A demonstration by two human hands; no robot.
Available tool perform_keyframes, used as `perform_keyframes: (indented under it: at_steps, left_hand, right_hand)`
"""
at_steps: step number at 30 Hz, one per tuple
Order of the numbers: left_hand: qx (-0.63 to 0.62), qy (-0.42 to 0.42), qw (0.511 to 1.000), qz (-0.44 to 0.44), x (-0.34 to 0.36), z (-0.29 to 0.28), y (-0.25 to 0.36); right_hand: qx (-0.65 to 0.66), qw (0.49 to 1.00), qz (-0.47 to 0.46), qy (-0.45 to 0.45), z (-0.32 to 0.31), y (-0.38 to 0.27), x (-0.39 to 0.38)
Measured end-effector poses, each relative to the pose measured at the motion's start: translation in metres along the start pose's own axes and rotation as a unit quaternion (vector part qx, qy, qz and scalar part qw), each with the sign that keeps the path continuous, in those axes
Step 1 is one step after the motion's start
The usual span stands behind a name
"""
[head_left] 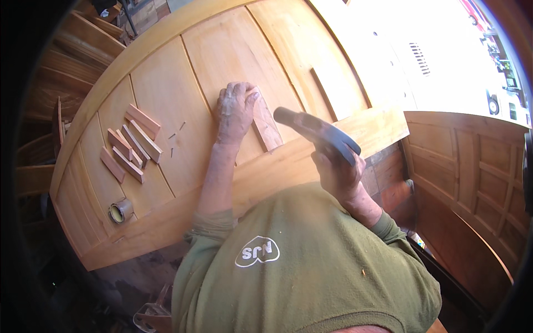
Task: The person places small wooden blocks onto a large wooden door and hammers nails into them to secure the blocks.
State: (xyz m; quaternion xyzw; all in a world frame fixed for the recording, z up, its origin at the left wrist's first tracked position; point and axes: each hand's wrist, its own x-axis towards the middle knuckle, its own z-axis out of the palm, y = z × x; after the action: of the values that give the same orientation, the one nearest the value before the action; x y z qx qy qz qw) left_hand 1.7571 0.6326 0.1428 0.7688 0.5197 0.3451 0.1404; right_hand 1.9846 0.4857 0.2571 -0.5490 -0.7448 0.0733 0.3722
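My right hand (338, 172) is closed round a claw hammer (313, 127), raised above the near rail of a large wooden panel (161, 61). The hammer's round face points up and left, and its claw lies close to the hand. A flat wooden block (266, 125) rests on the panel to the left of the hammer. Curled over the far end of that block, my left hand (236, 108) has its thumb against the top. Whether its fingertips also hold a nail cannot be seen. The hammer and the block are apart.
Several short wooden blocks (130, 147) lie loose on the panel's left side, with a few nails (172, 152) beside them. An open can (120, 211) lies near the left front edge. Another wooden strip (327, 94) is on the right. Panelled woodwork (472, 161) stands at the right.
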Motion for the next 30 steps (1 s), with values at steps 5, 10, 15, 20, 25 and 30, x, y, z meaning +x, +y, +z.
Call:
perform_keyframes:
  at_steps: [5,10,15,20,25,30]
  left_hand:
    - [-0.013,-0.009,1.000,-0.018,0.002,0.001,0.004]
    - [-0.011,0.000,1.000,0.000,-0.001,-0.001,-0.003]
    - [-0.020,0.008,1.000,-0.005,0.004,0.000,0.005]
    - [-0.020,0.001,1.000,-0.017,0.000,-0.003,0.000]
    - [-0.030,0.004,0.999,-0.016,0.003,0.000,0.003]
    - [-0.018,-0.002,1.000,-0.014,-0.001,-0.001,-0.002]
  right_hand:
    - [0.014,0.994,0.046,-0.099,0.038,0.022,-0.010]
    - [0.064,0.997,0.019,0.039,0.007,0.003,0.005]
    - [0.077,0.994,0.069,-0.027,0.033,0.010,-0.010]
    - [0.016,1.000,0.019,0.013,0.016,-0.009,0.016]
    - [0.023,0.999,-0.038,0.000,0.022,0.011,-0.003]
    - [-0.040,0.999,-0.006,-0.004,0.013,0.008,0.028]
